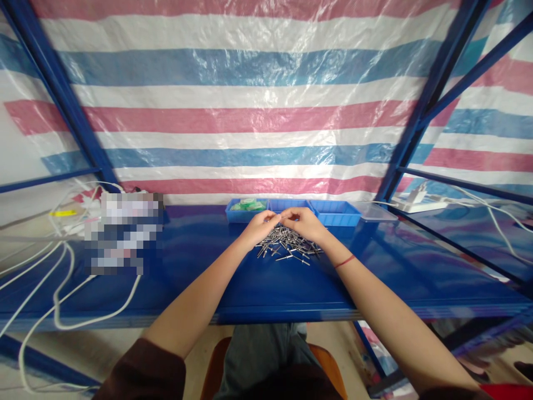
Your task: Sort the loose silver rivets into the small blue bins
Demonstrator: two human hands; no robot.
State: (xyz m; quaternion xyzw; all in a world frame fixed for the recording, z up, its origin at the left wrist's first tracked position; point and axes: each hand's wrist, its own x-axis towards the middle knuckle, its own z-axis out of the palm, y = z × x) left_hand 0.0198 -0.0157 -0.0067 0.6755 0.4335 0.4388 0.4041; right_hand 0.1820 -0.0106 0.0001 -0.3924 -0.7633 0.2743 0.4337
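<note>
The left hand [265,224] and right hand [303,223] hang close together over loose metal rivets [286,242], heaped just near of the blue bins [289,204], probably for easy reach, fingertips curled inward, though what they pinch I cannot tell.

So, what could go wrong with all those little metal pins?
The metal pins lie loose on the blue table, so the left hand or right hand, both close by, might knock some about. The thin ends could also poke the fingers.
</note>
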